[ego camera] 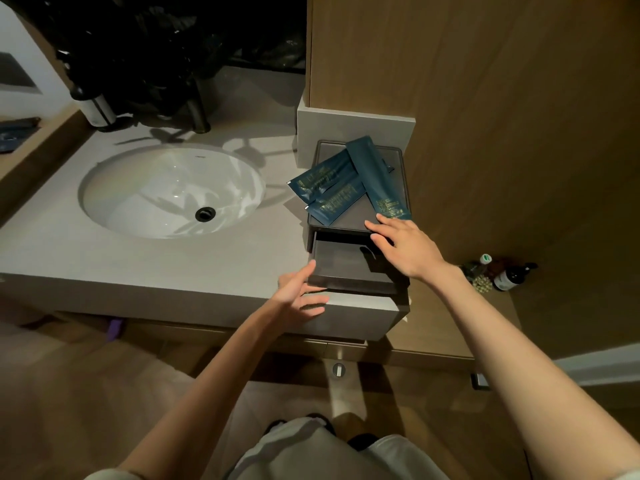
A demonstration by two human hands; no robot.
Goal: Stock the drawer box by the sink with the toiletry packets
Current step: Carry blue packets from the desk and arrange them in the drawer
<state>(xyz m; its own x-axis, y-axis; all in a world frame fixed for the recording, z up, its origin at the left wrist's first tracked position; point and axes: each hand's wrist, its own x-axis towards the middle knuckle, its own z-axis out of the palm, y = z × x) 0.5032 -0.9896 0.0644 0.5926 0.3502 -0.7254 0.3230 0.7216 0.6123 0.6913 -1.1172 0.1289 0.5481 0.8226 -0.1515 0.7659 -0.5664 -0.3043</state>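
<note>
A: Starting at the left: the white oval sink (171, 192) is sunk into the grey counter (104, 251). Its black drain (205, 214) sits low in the bowl, and the tap (199, 112) stands behind in deep shadow.

B: Moving across, there's the left hand (299, 289) at the counter's front edge. What's it doing?

A: Fingers out straight, nothing gripped. The thumb is up by the front left corner of the pulled-out drawer (341, 263), and the other fingers are spread just below the drawer's front. Whether they actually touch it, I can't tell.

B: And the drawer itself?

A: It's slid out toward the person from the bottom of the dark drawer box (351, 216), which stands at the counter's right end. Its dark floor is in view, partly shaded by the arm above.

B: And the goods?

A: All on the box's lid. 2 flat blue packets (323, 180) lie side by side, tilted, with their left ends hanging over the lid's left edge. 1 long blue packet (375, 174) lies across their right ends, running from the back of the lid to the front.

B: Right hand (403, 244)?

A: Flat and relaxed, fingertips on the lid's front rim, touching the near end of that long packet. No curl, no pinch.

B: Far right?

A: Wood panelling (519, 116), and some bottles (509, 277) low down beside it.
</note>
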